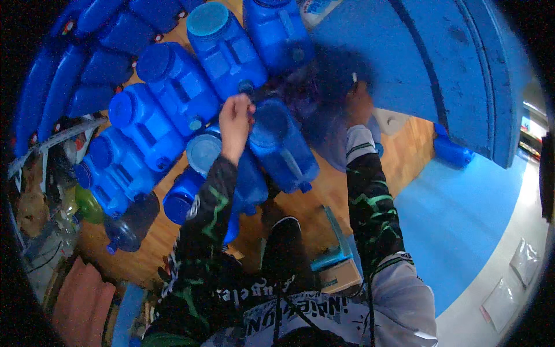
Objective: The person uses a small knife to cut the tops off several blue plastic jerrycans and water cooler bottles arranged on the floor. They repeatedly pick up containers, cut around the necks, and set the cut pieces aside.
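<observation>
My left hand [236, 126] is raised above the blue water jugs with its fingers curled in. Whatever it may hold is hidden. Just beyond its fingertips is the small spout of a blue jug [228, 55], and a wide-capped blue jug [283, 147] stands right beside it. My right hand [359, 105] is closed at the right side of a dark, see-through jug [329, 118], which is smeared by motion. A small white tip [354, 76] shows above those fingers.
Several more blue jugs [179, 87] lie in rows at the left, with dark blue canisters [107, 63] behind them. A big blue panel [404, 63] fills the upper right. Near my feet is a cardboard box [340, 276] on the wood-look floor [404, 156].
</observation>
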A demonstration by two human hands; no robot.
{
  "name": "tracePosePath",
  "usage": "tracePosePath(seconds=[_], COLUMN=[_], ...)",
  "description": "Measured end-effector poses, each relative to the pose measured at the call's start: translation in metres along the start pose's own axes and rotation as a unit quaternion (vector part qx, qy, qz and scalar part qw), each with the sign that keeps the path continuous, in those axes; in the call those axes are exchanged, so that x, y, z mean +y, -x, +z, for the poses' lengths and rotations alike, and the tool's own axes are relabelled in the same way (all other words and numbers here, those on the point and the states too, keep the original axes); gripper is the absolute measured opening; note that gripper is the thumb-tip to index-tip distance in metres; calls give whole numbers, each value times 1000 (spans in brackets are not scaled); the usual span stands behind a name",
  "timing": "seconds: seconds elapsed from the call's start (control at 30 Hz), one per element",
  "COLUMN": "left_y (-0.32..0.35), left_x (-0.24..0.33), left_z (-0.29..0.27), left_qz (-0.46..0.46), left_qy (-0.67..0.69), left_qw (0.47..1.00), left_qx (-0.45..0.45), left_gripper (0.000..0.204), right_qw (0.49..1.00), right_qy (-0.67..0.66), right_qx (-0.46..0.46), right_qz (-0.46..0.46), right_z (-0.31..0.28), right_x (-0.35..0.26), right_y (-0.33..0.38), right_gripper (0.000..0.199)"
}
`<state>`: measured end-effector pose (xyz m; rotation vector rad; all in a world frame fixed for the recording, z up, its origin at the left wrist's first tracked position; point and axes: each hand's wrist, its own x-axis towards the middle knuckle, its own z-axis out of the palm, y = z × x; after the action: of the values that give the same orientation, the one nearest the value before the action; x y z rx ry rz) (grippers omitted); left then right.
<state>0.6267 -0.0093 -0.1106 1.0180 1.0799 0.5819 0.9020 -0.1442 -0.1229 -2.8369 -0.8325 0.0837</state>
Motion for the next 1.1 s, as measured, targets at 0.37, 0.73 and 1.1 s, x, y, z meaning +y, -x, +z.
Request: tracePosePath(seconds=[0.37,0.73,1.1], left_y=[147,219,154], left_x=[-49,-32,62], left_z=[-163,-288,-481], left_qz=[-100,-79,46], left_qy=[-13,-28,-168], left_qw=[970,961,968], left_qx=[223,264,183], left_gripper=[12,23,26], right_qw=[985,993,742], right_qy=[83,21,-480], right_qx=[-153,-67,-418], right_qz=[-7,-98,-212], right_z=[156,107,-12], right_x=[-13,-4,-427], right_y=[-27,-14,192], right_gripper=[30,44,19])
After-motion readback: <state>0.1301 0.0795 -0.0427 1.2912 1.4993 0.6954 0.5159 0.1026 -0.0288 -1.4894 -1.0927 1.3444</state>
